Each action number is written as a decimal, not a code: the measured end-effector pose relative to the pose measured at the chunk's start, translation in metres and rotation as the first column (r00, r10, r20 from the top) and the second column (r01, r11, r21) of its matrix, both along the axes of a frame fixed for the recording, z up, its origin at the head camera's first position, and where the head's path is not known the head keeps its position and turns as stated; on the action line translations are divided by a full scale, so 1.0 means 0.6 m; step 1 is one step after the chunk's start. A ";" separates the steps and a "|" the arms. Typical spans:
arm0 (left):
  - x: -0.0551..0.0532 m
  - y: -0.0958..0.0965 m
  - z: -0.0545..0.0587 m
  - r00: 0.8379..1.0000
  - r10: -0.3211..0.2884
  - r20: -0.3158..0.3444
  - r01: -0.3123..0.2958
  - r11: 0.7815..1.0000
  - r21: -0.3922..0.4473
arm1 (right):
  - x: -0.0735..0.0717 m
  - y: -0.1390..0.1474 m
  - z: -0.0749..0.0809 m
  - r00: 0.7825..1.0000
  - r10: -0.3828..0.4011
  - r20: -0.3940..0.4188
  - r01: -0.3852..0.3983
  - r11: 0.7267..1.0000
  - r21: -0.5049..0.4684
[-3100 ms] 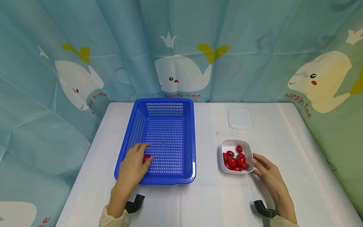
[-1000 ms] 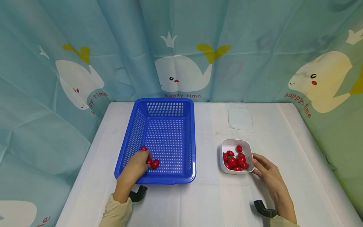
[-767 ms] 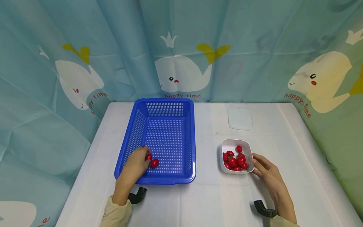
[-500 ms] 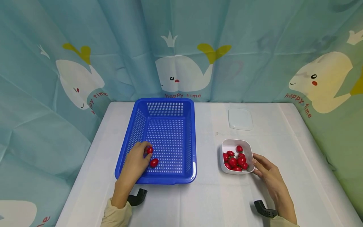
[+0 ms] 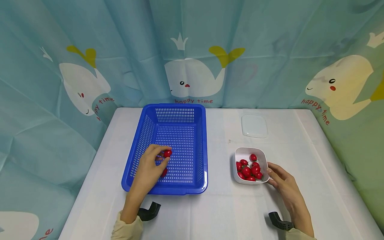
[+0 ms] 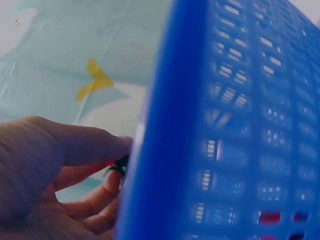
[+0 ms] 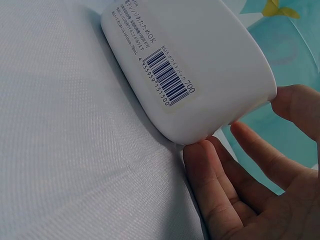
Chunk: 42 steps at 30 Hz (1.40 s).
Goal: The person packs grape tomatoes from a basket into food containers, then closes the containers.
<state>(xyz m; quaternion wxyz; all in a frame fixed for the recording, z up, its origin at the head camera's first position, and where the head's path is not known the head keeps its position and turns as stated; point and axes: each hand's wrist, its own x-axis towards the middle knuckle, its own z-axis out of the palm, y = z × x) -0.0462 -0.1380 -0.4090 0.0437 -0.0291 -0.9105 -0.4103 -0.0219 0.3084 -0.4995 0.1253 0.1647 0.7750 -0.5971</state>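
Observation:
Thumb and fingertips of my left hand (image 5: 149, 167) pinch a red cherry tomato (image 5: 167, 153) over the blue slotted basket (image 5: 203, 146). In the left wrist view, its green stem end (image 6: 121, 164) shows between the fingers, beside the basket's blurred rim. Another cherry tomato (image 5: 163, 172) lies on the basket floor below the hand, partly covered by it. On the right, a white plastic container (image 5: 243, 152) holds several cherry tomatoes (image 5: 246, 171). My right hand (image 5: 285, 187) grips its near right corner, thumb at the rim, fingers against the lower side, as the right wrist view shows.
A translucent lid (image 5: 254, 126) lies flat behind the container. Both stand on a white-covered table (image 5: 219, 206), with a whale-print curtain (image 5: 129, 66) along the back and sides. Black wrist mounts (image 5: 149, 212) stick out from both wrists.
My left hand, low among tomatoes in the basket a second ago, has taken one between thumb and fingertips and moved right and away from me with it. The right hand stays put.

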 end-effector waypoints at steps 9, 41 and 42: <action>0.000 0.035 0.009 0.997 -0.043 -0.064 0.048 0.995 0.086 | -0.003 -0.001 0.002 1.000 0.003 -0.010 -0.003 1.000 -0.005; 0.006 0.210 0.018 0.923 -0.359 -0.136 0.384 0.881 0.277 | -0.002 -0.002 0.001 0.999 0.001 0.034 -0.002 1.000 0.018; 0.008 0.217 0.017 0.917 -0.375 -0.137 0.399 0.879 0.263 | -0.001 -0.001 0.000 0.999 0.002 0.035 -0.002 1.000 0.020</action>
